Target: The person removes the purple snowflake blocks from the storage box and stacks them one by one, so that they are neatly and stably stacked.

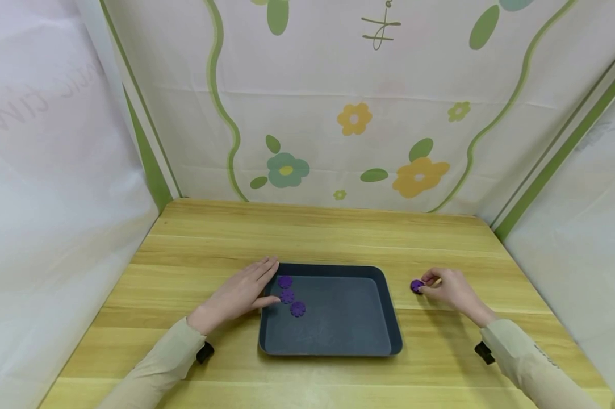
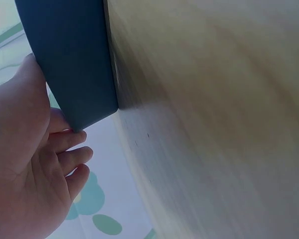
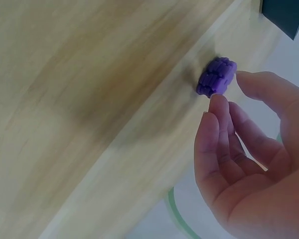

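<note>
My left hand (image 1: 244, 288) rests on the back left corner of a dark grey tray (image 1: 338, 324). Its fingers are fairly straight, and the thumb lies over the left rim. From the left wrist, the fingers (image 2: 72, 160) show beside the outer tray wall (image 2: 74, 59). Three purple notched discs (image 1: 297, 309) lie in the tray's left part, in a slanting row. To the right of the tray, my right hand (image 1: 447, 288) pinches a small purple stack of notched discs (image 3: 217, 77) at or just above the table. The thumb and fingertips meet its edge.
The wooden table (image 1: 225, 227) carries the tray near its middle. Behind it hangs a white curtain (image 1: 307, 74) printed with flowers and green leaves. White sheets (image 1: 57, 170) stand along both sides.
</note>
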Motion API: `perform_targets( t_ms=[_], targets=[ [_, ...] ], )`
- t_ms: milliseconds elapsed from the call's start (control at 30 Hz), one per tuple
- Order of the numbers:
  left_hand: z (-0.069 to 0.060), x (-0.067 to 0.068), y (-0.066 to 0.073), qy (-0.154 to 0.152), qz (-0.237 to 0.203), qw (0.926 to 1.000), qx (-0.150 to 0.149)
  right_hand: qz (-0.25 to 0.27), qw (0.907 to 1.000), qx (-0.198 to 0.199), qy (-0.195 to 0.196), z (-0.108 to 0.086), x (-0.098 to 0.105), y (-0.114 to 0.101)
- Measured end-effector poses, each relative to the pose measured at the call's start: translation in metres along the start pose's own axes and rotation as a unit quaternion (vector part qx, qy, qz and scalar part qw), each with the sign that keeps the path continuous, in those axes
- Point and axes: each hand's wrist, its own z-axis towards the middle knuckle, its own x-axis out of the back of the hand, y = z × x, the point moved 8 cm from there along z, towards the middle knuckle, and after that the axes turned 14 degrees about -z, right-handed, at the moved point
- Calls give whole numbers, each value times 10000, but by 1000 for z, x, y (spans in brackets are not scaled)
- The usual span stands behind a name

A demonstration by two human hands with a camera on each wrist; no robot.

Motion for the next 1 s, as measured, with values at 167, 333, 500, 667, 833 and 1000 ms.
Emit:
perform_targets(
  t_ms=[167, 333, 500, 667, 833, 1000],
  targets=[
    [1, 0, -1, -35, -1, 10000, 15, 73, 10000, -49, 6, 2, 3, 0],
    [1, 1, 0, -2, 18, 10000, -30, 48, 10000, 19, 64, 4, 11, -9],
    [2, 2, 0, -13, -2, 10000, -27, 60, 9999, 93, -20, 8, 14, -19],
    [2, 2, 1, -39, -23, 10000, 6, 95, 9997, 221, -13, 12, 17, -29],
    [2, 2, 1, -62, 25, 10000, 15, 114, 9993, 357, -20, 15, 19, -43],
    [2, 2, 3, -68, 48, 10000, 1, 235, 9985, 489, -106, 19, 18, -60]
  ],
)
